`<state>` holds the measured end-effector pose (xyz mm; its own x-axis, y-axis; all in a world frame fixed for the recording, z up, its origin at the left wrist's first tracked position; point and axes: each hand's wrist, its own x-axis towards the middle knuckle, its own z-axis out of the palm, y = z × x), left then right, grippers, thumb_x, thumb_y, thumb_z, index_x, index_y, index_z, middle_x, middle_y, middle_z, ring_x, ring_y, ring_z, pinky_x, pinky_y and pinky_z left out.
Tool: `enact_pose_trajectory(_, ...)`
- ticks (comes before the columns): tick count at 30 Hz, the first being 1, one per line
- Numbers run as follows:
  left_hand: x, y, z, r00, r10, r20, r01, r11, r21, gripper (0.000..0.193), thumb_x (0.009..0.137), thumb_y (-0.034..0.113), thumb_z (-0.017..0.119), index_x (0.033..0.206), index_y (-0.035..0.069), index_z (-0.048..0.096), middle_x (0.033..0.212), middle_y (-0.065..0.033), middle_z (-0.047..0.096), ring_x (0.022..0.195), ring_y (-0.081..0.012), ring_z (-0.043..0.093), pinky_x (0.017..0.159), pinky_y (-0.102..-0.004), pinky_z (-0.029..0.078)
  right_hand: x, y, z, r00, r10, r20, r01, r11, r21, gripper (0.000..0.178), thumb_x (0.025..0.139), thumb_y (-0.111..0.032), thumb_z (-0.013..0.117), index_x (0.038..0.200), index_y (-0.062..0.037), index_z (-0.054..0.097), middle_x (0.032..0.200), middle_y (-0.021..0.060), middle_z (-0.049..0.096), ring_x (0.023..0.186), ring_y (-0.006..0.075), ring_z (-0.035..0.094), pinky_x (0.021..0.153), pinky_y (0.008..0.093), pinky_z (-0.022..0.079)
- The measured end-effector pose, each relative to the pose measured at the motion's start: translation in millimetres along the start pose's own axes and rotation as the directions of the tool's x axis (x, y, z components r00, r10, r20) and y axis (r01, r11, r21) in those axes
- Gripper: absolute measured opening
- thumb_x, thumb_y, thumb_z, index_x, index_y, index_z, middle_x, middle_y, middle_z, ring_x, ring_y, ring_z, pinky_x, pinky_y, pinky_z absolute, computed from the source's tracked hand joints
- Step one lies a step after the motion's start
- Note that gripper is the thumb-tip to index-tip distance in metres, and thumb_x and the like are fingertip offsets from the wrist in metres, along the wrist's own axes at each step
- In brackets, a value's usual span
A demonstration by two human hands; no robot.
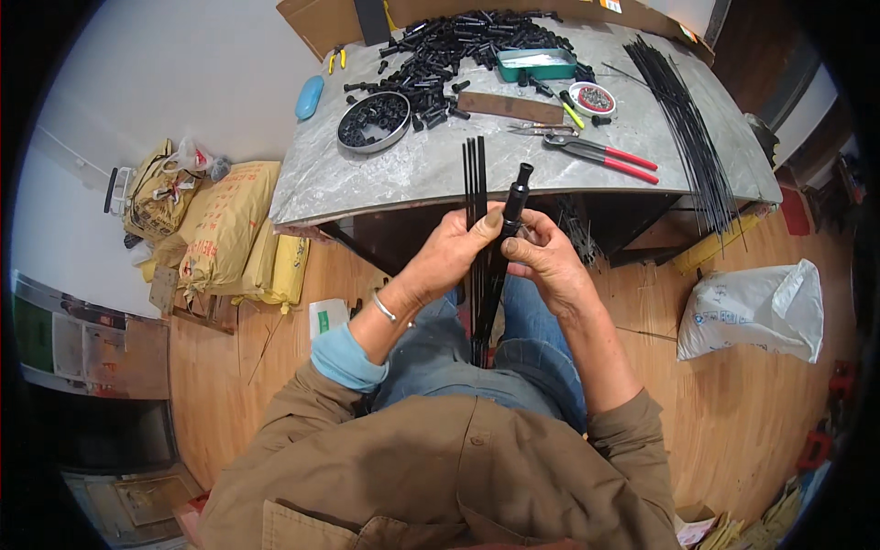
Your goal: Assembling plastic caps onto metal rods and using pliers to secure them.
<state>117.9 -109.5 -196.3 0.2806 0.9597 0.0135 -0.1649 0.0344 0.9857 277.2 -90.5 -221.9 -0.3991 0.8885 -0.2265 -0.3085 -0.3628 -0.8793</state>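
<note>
Black rods (482,167), at least 3, run through the left hand (449,252), which is curled around them; the right hand (550,258) pinches 1 black fitting (515,205) just beside them. Farther, on the table (316,174): 1 red-handled pliers (600,157), 1 round tin (376,148), 1 green box (541,72).

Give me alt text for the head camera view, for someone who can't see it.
A person's left hand grips thin black rods and their right hand holds a black tubular piece, close together before a grey table. On it lie a heap of black parts, red-handled pliers and a bundle of long black rods.
</note>
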Motion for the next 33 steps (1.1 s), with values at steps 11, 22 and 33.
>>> enact_pose_trajectory(11,14.5,-18.6,15.3,0.887,0.173,-0.427,-0.145,0.985,0.096,0.043,0.098,0.045,0.043,0.097,0.004,0.053,0.066,0.0012,0.050,0.052,-0.0064,0.045,0.045,-0.0214,0.037,11.2,1.9,15.4,0.955,-0.289,-0.063,0.284,0.956,-0.068,0.040,0.081,-0.014,0.073,0.111,0.0032,0.054,0.085,0.0055,0.062,0.064,0.0094,0.057,0.058,0.0237,0.048)
enact_pose_trajectory(22,7.4,-21.0,18.0,0.916,0.139,-0.377,-0.183,0.980,-0.083,0.037,0.099,0.042,0.044,0.101,0.005,0.050,0.057,0.0044,0.038,0.045,-0.0037,0.035,0.039,-0.0200,0.028,-2.4,10.1,24.8,0.911,-0.403,-0.090,0.392,0.912,-0.119,0.014,0.091,-0.011,0.059,0.094,0.0032,0.057,0.079,0.0061,0.062,0.070,0.0108,0.059,0.063,0.0242,0.049)
enact_pose_trajectory(33,5.7,-23.3,24.7,0.921,0.132,-0.366,-0.186,0.976,-0.116,0.037,0.099,0.041,0.044,0.103,0.005,0.049,0.061,0.0038,0.039,0.048,-0.0037,0.036,0.043,-0.0193,0.030,19.5,21.8,2.3,0.952,-0.304,0.031,0.306,0.946,-0.111,0.022,0.098,-0.024,0.050,0.088,-0.0048,0.054,0.073,0.0013,0.057,0.067,0.0092,0.053,0.063,0.0234,0.044)
